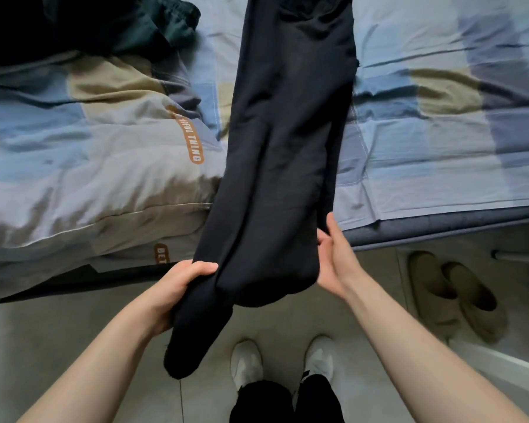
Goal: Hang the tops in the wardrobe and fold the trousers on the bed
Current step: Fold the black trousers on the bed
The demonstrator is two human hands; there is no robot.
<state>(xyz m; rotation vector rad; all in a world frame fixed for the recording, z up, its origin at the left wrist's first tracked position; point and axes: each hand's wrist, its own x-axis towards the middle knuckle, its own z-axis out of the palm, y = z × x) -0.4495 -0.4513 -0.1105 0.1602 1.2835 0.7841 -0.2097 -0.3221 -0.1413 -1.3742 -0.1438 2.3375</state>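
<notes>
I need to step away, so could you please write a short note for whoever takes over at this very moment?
Left hand grips one leg end of the black trousers. Right hand pinches the other leg's edge.
The trousers lie lengthwise on the bed, leg ends over its edge. A dark garment sits bunched at the far left.
Done: trousers laid out, legs side by side.
Left: fold them, then handle the dark garment.

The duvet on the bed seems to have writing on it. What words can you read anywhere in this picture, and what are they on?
"...TIFUL THING": on the upper brown label printed on the duvet; its first letters are lost in a crease.
"BET...": on the lower brown label near the duvet's edge; the rest is cut off by a fold.
No other text is readable: none shows on the trousers, shoes or slippers.
</notes>
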